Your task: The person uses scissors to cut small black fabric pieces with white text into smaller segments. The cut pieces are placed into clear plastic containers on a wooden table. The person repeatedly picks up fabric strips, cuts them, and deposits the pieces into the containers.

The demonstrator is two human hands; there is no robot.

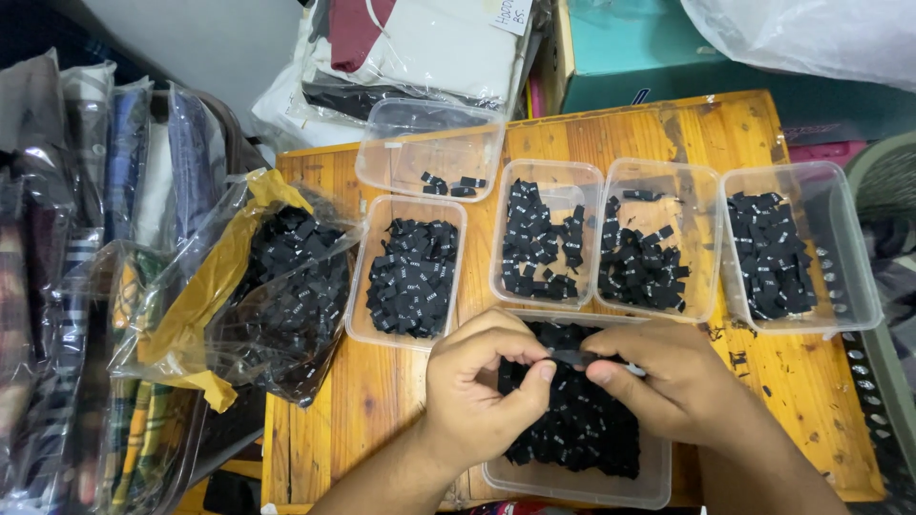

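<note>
Left hand [477, 386] | fingers pinch black label [570, 358]; right hand [658, 377] | fingers pinch same label, over tub [572, 491]

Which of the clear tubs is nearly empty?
The back-left tub: only a few black labels lie in it; the others hold heaps.

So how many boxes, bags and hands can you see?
Clear boxes: 6
Bags of black tags: 1
Hands, left and right: 2
Total: 9
</note>
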